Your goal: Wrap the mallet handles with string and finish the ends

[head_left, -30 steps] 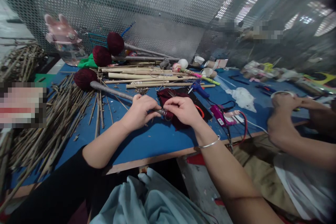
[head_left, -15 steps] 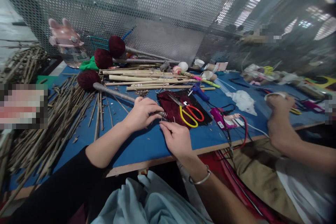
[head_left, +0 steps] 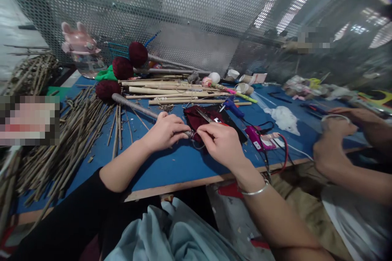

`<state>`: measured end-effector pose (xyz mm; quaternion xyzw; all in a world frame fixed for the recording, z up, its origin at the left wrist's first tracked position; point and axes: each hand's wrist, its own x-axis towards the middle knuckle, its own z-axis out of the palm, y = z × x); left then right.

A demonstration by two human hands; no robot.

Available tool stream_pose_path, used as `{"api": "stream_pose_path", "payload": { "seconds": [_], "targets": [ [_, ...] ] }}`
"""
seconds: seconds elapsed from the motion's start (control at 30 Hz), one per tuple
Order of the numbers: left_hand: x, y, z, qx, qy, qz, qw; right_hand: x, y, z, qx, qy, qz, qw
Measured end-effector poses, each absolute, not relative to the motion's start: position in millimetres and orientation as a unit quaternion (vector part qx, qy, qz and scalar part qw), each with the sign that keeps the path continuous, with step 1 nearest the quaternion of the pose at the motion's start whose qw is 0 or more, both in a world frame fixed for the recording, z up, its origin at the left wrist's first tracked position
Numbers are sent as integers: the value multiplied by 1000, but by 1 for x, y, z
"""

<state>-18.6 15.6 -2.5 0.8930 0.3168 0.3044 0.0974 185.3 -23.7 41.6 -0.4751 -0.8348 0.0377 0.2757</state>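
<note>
My left hand (head_left: 167, 131) is closed round the near end of a grey yarn-wrapped stick (head_left: 134, 106). At the stick's far end is a dark red ball (head_left: 107, 90), resting over the twigs. Just right of the stick's tip, my right hand (head_left: 222, 142) pinches a thin grey yarn (head_left: 198, 147) that loops below the tip. Beyond the right hand lies dark red cloth (head_left: 192, 116) on a black sheet. Scissors (head_left: 203, 115) rest on this cloth, their handles mostly hidden behind my right hand.
Loose twigs (head_left: 70, 138) cover the left side. Behind are pale sticks (head_left: 171, 91) and two more ball-ended sticks (head_left: 174, 71). A blue glue gun (head_left: 233, 108), a purple power strip (head_left: 255, 136) and a white plastic bag (head_left: 283, 118) lie rightward. A co-worker's hands (head_left: 339, 126) are at far right.
My right hand dropped below the stick's tip, uncovering the scissors, then rose back to the right of the tip with the yarn. My left hand stays on the stick.
</note>
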Motion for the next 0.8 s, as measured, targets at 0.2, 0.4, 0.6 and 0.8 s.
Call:
{"api": "stream_pose_path", "payload": {
  "seconds": [0.2, 0.4, 0.6, 0.8],
  "targets": [
    [-21, 12, -2, 892, 309, 311, 113, 185, 4, 24, -530, -743, 287, 293],
    [-22, 11, 2, 873, 330, 338, 116, 175, 5, 2, -488, -513, 617, 343],
    [-19, 13, 1, 869, 347, 342, 83, 162, -32, -8, -524, -573, 522, 352],
    [-18, 16, -5, 883, 350, 302, 87, 165, -64, 12, -500, -812, 128, 271]
  ]
}}
